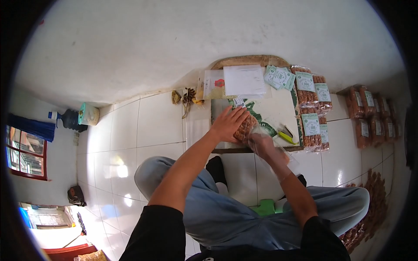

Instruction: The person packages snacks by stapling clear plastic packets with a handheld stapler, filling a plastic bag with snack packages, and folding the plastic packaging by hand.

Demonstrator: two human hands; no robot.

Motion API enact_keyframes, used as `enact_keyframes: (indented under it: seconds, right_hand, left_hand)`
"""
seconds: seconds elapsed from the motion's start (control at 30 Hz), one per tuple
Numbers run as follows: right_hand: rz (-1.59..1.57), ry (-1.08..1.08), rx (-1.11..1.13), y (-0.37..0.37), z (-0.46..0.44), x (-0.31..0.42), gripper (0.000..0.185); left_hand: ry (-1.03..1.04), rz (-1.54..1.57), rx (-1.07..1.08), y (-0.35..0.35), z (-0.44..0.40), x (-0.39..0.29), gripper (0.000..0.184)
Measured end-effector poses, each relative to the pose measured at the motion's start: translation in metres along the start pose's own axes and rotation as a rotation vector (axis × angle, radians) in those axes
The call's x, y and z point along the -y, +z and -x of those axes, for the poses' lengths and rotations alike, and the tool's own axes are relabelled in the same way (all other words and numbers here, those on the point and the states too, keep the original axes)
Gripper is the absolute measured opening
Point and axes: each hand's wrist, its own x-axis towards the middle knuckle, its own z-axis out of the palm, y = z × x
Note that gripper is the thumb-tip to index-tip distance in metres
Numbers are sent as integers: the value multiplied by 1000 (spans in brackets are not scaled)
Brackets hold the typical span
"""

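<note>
On the low table (pixel 283 104), a clear plastic pack of reddish-brown food pieces (pixel 246 128) lies under my hands. My left hand (pixel 230 123) rests across the pack with its fingers spread. Near the pack's right end, my right hand (pixel 262 144) is closed on the clear plastic, partly seen through it; loose plastic extends toward my right wrist. A small white label (pixel 238 102) shows just above my left fingers. To the right of my hands lies a green stapler (pixel 287 137). White sheets (pixel 244 80) and pale green labels (pixel 279 77) are at the table's far side.
Labelled packs (pixel 311 124) are stacked against the table's right edge. More packs (pixel 373 115) stand farther right. Bananas (pixel 190 99) lie left of the table. A water bottle (pixel 72 120) and a tub (pixel 89 115) sit by the left wall. Brown pieces (pixel 374 204) cover floor at lower right.
</note>
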Motion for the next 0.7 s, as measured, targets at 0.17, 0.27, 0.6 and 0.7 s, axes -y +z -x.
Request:
enact_keyframes:
  seconds: [0.17, 0.27, 0.6, 0.7]
  right_hand:
    - [1011, -697, -127, 3, 9, 19, 10]
    - [963, -757, -82, 0, 4, 15, 13]
    - [846, -746, -99, 10, 5, 6, 8]
    - [669, -557, 15, 4, -1, -9, 12]
  left_hand:
    - [5, -38, 32, -12, -2, -7, 111]
    - [-7, -125, 114, -13, -3, -9, 116]
    - [4, -191, 161, -15, -4, -13, 119]
    - [0, -153, 152, -13, -5, -14, 121]
